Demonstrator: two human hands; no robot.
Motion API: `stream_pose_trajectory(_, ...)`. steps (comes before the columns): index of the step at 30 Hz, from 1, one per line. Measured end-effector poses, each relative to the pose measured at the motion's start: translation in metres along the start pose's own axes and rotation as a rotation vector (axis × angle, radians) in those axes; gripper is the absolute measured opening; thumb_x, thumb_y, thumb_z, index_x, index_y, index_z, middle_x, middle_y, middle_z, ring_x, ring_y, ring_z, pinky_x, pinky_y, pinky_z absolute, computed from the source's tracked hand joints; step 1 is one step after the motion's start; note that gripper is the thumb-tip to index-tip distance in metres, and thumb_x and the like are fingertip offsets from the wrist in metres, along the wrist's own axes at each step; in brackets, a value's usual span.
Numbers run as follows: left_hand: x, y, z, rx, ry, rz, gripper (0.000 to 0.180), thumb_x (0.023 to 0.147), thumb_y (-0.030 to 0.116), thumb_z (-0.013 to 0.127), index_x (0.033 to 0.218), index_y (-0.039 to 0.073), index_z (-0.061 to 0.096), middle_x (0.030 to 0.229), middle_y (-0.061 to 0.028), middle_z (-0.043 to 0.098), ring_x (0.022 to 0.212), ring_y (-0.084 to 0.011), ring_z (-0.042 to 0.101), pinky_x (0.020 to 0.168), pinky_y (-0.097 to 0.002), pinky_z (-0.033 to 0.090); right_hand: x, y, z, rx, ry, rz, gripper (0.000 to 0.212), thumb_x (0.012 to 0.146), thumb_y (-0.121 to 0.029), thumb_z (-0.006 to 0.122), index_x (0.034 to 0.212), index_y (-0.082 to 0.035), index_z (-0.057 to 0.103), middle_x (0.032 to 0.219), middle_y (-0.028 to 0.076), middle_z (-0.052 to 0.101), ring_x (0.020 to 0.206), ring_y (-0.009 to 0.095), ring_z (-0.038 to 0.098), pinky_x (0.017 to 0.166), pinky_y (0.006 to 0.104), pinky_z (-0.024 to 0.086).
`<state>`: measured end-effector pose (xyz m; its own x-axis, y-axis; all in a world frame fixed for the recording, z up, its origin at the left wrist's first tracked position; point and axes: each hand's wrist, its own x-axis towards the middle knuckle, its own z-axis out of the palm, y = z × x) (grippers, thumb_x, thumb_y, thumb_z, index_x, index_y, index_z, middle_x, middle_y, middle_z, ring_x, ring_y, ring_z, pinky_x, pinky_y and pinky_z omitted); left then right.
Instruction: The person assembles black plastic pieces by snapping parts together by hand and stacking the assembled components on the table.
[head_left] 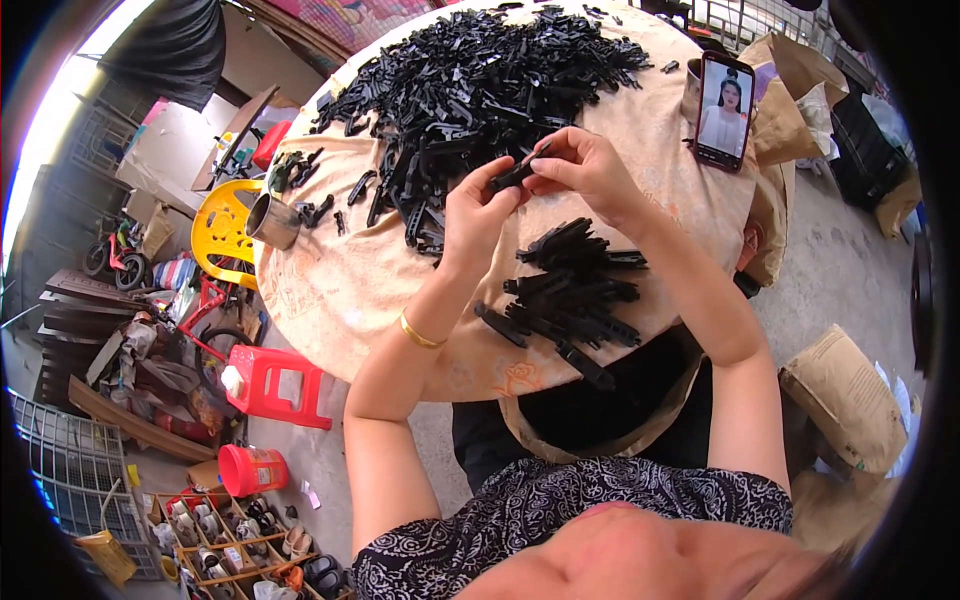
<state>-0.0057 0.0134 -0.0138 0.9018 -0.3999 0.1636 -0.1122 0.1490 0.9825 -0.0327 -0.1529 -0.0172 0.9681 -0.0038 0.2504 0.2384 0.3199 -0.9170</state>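
Note:
Between the fingertips of both hands is a small, narrow black plastic piece, held above the round table. My left hand pinches one end, its thumb along the near side. The fingers of my right hand close on the other end and partly cover it. Just beyond lies a large heap of similar black pieces. A smaller pile of long black pieces lies nearer me, below my right hand. What exactly these pieces are is too small to tell.
A peach cloth covers the table. At its left edge a metal cup lies tilted by a few loose pieces; a phone stands upright at the right. Around it are a yellow chair, red stool, red bucket and paper bag.

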Motion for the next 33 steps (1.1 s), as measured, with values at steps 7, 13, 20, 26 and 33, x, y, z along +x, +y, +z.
stream_pose_trajectory(7, -0.001, 0.007, -0.001, 0.127, 0.012, 0.034, 0.031, 0.085, 0.003, 0.059, 0.115, -0.005, 0.053, 0.098, -0.0101, 0.061, 0.085, -0.0132, 0.061, 0.079, -0.0235, 0.050, 0.003, 0.015, -0.004, -0.385, 0.026, -0.204, 0.019, 0.078, -0.007, 0.068, 0.092, 0.002, 0.060, 0.107, 0.008, 0.057, 0.076, 0.013, 0.062, 0.068, 0.0242, 0.051)
stream_pose_trajectory(13, 0.002, 0.003, -0.011, 0.328, -0.043, 0.263, 0.031, 0.082, 0.001, 0.061, 0.113, -0.002, 0.056, 0.087, -0.0043, 0.065, 0.075, -0.0085, 0.059, 0.068, -0.0199, 0.047, 0.001, 0.003, -0.001, -0.436, -0.029, -0.307, 0.038, 0.073, -0.011, 0.072, 0.106, 0.001, 0.058, 0.111, 0.007, 0.055, 0.084, 0.012, 0.058, 0.074, 0.0259, 0.049)
stream_pose_trajectory(20, -0.009, 0.019, -0.005, 0.782, -0.103, 0.285, 0.029, 0.080, 0.001, 0.062, 0.109, -0.001, 0.058, 0.080, -0.0120, 0.064, 0.067, -0.0110, 0.057, 0.062, -0.0240, 0.046, 0.002, 0.002, -0.014, -0.505, -0.256, -0.181, 0.038, 0.070, -0.015, 0.077, 0.099, 0.002, 0.061, 0.082, 0.006, 0.066, 0.076, 0.008, 0.059, 0.071, 0.0237, 0.048)
stream_pose_trajectory(26, -0.007, 0.014, -0.006, 0.746, -0.093, 0.399, 0.027, 0.077, 0.000, 0.063, 0.105, -0.001, 0.060, 0.079, -0.0159, 0.063, 0.061, -0.0184, 0.059, 0.058, -0.0260, 0.046, -0.001, -0.006, -0.011, -0.525, -0.268, -0.159, 0.030, 0.072, -0.003, 0.073, 0.098, 0.003, 0.061, 0.081, 0.005, 0.065, 0.076, 0.010, 0.061, 0.068, 0.0245, 0.050)
stream_pose_trajectory(33, -0.012, 0.026, -0.002, 0.738, -0.084, 0.449, 0.025, 0.078, -0.001, 0.063, 0.103, -0.001, 0.061, 0.080, -0.0123, 0.065, 0.068, -0.0138, 0.062, 0.059, -0.0249, 0.047, -0.005, -0.010, -0.006, -0.848, -0.168, -0.466, 0.024, 0.070, -0.005, 0.072, 0.092, 0.001, 0.062, 0.072, 0.007, 0.064, 0.068, 0.010, 0.061, 0.062, 0.0259, 0.049)
